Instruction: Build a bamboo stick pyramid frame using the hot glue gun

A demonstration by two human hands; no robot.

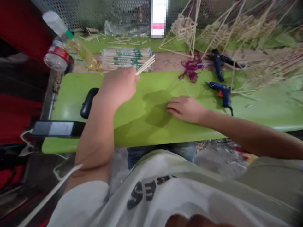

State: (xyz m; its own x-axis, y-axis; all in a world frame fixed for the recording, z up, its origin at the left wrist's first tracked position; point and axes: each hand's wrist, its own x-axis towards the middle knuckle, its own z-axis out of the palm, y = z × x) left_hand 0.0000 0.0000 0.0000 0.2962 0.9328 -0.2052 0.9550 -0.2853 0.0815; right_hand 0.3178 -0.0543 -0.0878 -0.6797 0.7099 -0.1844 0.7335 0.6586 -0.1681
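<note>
Several thin wooden sticks stick out to the upper right from my left hand, whose fingers are closed round them. Just beyond that hand, packs of sticks in clear wrap with green print lie at the back of the green board. My right hand rests low over the middle of the board, fingers curled and partly hidden; whether anything is in them is not visible. To its right lies a blue glue gun with an orange trigger.
Purple cord and a dark tool lie behind the glue gun. Stick frameworks fill the back right. Bottles are at the back left, with a black object and a phone-like device nearer.
</note>
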